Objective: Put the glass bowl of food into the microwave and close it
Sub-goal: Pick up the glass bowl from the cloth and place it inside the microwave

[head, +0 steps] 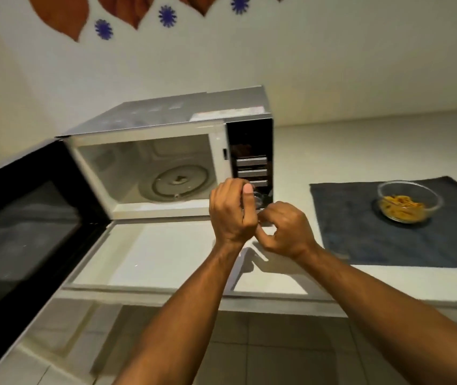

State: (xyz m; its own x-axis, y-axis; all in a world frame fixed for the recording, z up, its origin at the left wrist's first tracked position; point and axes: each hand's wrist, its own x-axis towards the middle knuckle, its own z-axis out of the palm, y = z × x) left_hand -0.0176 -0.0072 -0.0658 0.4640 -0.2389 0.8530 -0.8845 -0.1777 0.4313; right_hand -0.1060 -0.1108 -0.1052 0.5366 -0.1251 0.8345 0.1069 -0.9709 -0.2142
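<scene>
The microwave (166,118) stands on the white counter with its black door (24,223) swung fully open to the left. Its white cavity shows a bare glass turntable (180,182). The glass bowl (408,201) with yellow-orange food sits on a dark grey mat (360,240) far right, well apart from both hands. My left hand (233,212) and my right hand (285,229) are held close together in front of the microwave's control panel (252,165), fingers curled shut, nothing visible in them.
The white counter (166,254) runs along the wall, its front edge just below my forearms. Tiled floor shows beneath. The open door juts out over the counter's left end. Leaf and flower decorations hang on the wall above.
</scene>
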